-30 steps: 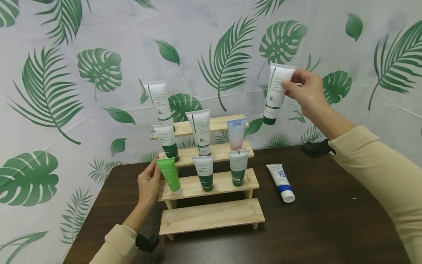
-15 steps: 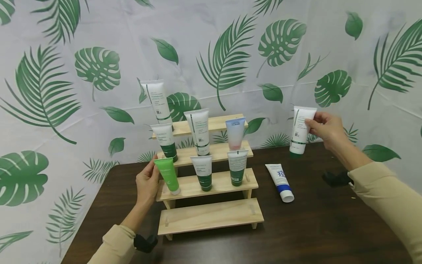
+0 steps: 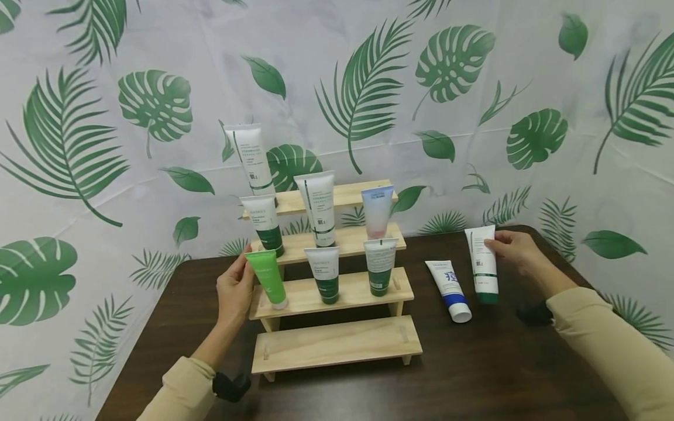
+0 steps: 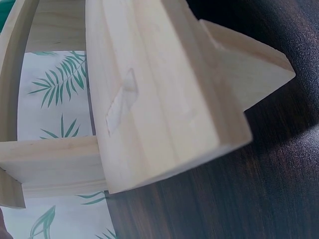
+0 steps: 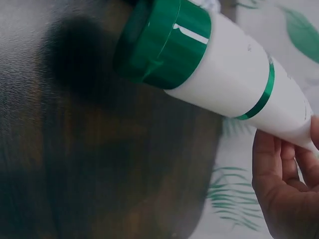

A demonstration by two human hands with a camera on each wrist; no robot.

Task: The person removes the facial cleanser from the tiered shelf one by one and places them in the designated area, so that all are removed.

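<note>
My right hand (image 3: 516, 248) pinches a white squeeze tube with a dark green cap (image 3: 481, 263) near its crimped top end, cap pointing down, over the right part of the table. In the right wrist view the green cap (image 5: 167, 42) hangs close over the dark wood, and thumb and fingers (image 5: 279, 164) meet at the other end. Beside it lies a white tube with a blue band (image 3: 450, 289). My left hand (image 3: 235, 289) grips the left side of the stepped wooden stand (image 3: 337, 342), its fingertips partly hidden behind a light green tube (image 3: 268, 278).
Several tubes stand on the stand's upper tiers, including a tall white one (image 3: 253, 161) at top left, another white one (image 3: 318, 207) mid-stand and a blue-pink one (image 3: 377, 210). The dark table (image 3: 474, 374) backs onto a leaf-print cloth (image 3: 295, 35).
My right hand has carried the white tube rightward and down from high beside the stand to the table, right of the blue-banded tube. My left hand has stayed at the stand.
</note>
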